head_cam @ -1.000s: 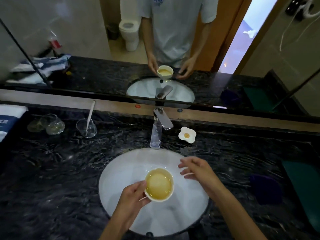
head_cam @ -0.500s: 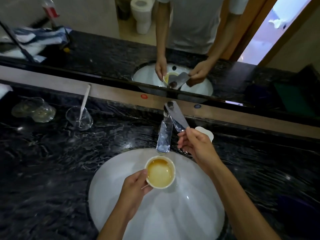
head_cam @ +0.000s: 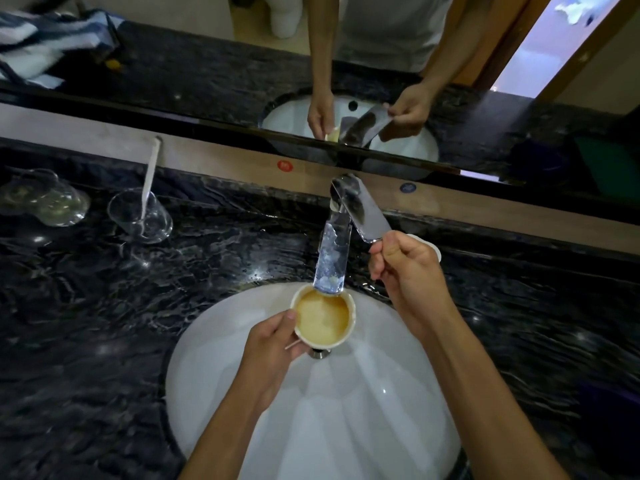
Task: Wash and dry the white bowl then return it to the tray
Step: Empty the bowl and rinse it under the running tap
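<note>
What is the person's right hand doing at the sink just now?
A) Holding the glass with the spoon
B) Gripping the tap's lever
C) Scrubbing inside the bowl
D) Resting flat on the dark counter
B: the right hand curls its fingers round the end of the chrome tap lever, while the left hand holds the white bowl under the spout.

No readable text is showing anywhere. The round red sticker [head_cam: 285, 165] and round blue sticker [head_cam: 407, 187] on the backsplash ledge are staying too blurred to read.

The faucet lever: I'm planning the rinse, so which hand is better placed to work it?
The right hand: its grip is already on the faucet lever, while the left hand holds the white bowl under the spout.
</note>
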A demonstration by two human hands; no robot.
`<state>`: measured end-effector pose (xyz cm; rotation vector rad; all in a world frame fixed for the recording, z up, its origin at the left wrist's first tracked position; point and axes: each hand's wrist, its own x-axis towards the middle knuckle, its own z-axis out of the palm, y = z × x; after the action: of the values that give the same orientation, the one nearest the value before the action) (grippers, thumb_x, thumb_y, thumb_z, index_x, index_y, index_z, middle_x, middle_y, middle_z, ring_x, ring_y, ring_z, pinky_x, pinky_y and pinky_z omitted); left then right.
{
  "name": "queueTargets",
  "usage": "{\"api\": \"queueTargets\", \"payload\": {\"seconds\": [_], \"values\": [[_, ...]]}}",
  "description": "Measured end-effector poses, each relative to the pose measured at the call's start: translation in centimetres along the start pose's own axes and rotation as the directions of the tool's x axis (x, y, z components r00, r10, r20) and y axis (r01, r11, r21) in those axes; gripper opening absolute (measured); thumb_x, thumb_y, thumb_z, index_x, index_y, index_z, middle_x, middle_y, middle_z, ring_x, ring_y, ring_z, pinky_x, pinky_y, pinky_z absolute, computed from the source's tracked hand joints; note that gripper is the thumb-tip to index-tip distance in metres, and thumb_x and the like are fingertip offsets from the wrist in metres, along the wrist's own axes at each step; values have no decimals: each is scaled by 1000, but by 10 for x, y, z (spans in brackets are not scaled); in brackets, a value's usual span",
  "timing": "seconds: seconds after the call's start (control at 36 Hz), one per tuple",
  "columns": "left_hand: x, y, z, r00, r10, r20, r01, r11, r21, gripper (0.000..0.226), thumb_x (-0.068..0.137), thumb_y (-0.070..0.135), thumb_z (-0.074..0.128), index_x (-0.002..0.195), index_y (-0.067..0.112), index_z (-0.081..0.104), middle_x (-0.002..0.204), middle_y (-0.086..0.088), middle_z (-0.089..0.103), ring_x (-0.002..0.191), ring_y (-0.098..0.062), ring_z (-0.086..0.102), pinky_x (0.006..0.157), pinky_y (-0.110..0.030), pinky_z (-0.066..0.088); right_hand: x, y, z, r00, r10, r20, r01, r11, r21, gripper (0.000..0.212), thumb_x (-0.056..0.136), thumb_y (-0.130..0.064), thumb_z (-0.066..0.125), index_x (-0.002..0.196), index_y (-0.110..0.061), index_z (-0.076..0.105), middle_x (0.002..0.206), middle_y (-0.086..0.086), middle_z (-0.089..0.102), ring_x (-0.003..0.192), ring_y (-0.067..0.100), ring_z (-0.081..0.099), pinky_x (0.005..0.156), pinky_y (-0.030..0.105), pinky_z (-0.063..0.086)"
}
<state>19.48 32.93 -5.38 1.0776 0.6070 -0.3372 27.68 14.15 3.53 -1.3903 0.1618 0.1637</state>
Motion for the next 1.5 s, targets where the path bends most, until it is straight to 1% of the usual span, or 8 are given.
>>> {"api": "queueTargets", "payload": {"seconds": [0.22,0.64,0.75,0.86,1.0,1.22,1.36,1.5], "values": [[4,-1,0,997,7,76,-9,1000,30,33,107,15,46,104,-1,74,101,-19,79,94,-29,77,72,-30,62,0,-3,-1,999,-36,-9,35,996,-84,37,105,-16,44,76,-8,64,55,-1,53,55,13,47,60,24,43],[13,-7,-5,998,20,67,-24,999,49,32,108,14,44,106,2,74,104,-18,79,99,-29,77,78,-33,63,6,-8,-12,990,-56,128,49,997,62,33,105,-27,47,89,-13,72,65,4,62,63,13,59,64,22,54],[13,-8,-6,996,30,79,-34,998,49,34,108,13,43,102,3,75,98,-17,80,89,-28,78,72,-31,63,-6,39,-22,997,60,-44,-67,977,-202,27,102,-29,52,89,-19,74,76,1,72,74,13,66,69,22,55],[14,-11,-8,995,26,93,-31,998,56,33,108,11,42,103,5,75,100,-15,79,91,-27,77,72,-32,63,-28,86,-29,966,256,-26,-248,896,-368,22,100,-27,57,119,-31,66,116,2,71,105,17,68,88,32,57],[19,-17,-7,996,-23,90,21,1000,23,33,109,9,39,107,4,71,99,-10,80,93,-24,77,71,-32,63,-41,103,-24,956,277,96,-245,934,-259,33,103,-15,52,134,-20,60,126,0,70,115,17,68,96,36,56],[24,-24,-13,984,-133,115,152,974,-170,33,105,22,50,114,-4,68,107,-19,78,96,-28,77,69,-37,63,-35,104,-17,952,297,70,-270,926,-265,28,105,-12,46,122,-17,68,110,10,75,101,24,73,81,31,61],[24,-23,-16,1000,-3,13,3,1000,1,26,103,24,54,107,9,74,99,-7,81,91,-18,78,67,-28,61,-38,120,-15,902,413,126,-398,909,-127,36,107,-9,39,131,-20,64,121,6,73,112,22,70,95,37,57],[26,-22,-17,996,87,34,-91,985,145,26,105,24,51,104,18,77,101,-5,80,94,-18,76,71,-27,61,-41,133,-16,915,384,120,-387,922,-5,37,107,-7,39,134,-18,62,128,7,69,117,23,67,92,36,59]]}}
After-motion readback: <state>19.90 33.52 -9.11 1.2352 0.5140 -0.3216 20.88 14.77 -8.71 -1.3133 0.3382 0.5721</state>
